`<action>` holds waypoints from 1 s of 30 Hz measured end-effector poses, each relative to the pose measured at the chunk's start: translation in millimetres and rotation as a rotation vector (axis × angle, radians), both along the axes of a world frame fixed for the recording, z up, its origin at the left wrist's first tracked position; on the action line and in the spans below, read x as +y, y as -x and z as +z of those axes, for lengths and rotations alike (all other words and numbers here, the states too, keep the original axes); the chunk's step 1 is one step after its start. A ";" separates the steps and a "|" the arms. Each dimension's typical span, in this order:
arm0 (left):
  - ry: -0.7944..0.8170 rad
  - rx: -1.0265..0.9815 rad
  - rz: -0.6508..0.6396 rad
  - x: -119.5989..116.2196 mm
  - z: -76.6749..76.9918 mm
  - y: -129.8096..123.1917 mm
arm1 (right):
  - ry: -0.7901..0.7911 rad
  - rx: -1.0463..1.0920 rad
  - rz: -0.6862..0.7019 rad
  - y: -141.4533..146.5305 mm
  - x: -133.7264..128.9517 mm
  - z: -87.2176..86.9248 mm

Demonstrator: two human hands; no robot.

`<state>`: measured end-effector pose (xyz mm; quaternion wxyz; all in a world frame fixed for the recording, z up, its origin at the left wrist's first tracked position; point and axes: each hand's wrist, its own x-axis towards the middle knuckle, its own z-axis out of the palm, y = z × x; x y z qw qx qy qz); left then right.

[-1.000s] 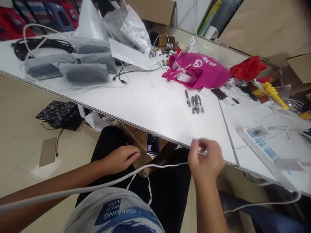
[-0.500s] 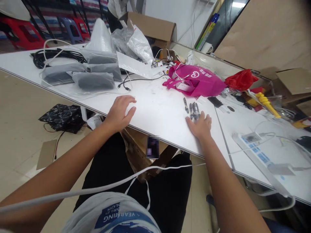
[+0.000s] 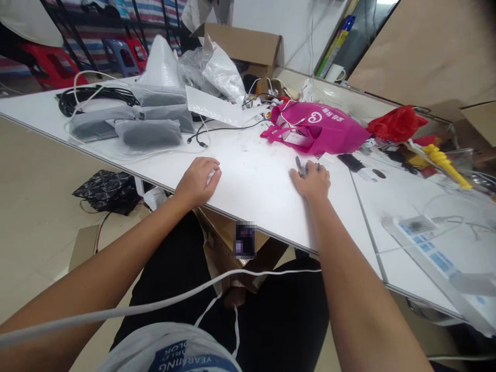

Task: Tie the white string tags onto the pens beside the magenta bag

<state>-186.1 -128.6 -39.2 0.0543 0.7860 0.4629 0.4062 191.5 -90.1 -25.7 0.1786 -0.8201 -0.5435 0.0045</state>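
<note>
My left hand [image 3: 198,181] rests at the table's near edge, its fingers loosely curled and a small gap left beside the thumb. Nothing shows in it. On the white table [image 3: 256,191], my right hand [image 3: 313,181] has its fingers bent down around a small group of slim grey pen-like things [image 3: 307,168], most of them hidden under the fingers. One more pen-like thing [image 3: 298,165] lies just left of that group, close to the thumb.
Behind my right hand lies a pink bag [image 3: 329,129], with a red plastic bag [image 3: 397,124] beside it. Grey pouches [image 3: 149,133] and black cables [image 3: 96,98] sit at the left. A white power strip [image 3: 434,258] is at the right. A white cable [image 3: 174,298] crosses my lap.
My right hand has moved forward over the pen-like things and its fingers have bent around them. The fingers and thumb of my left hand have drawn closer together.
</note>
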 end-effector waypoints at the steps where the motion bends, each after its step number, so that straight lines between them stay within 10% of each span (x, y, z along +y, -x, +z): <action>1: -0.006 0.001 0.000 1.3 -0.9 0.1 | -0.005 -0.013 0.002 -0.3 4.2 -0.6; 30: -0.185 0.039 0.053 0.9 -9.5 4.8 | -0.089 0.023 0.065 -13.0 30.9 -13.6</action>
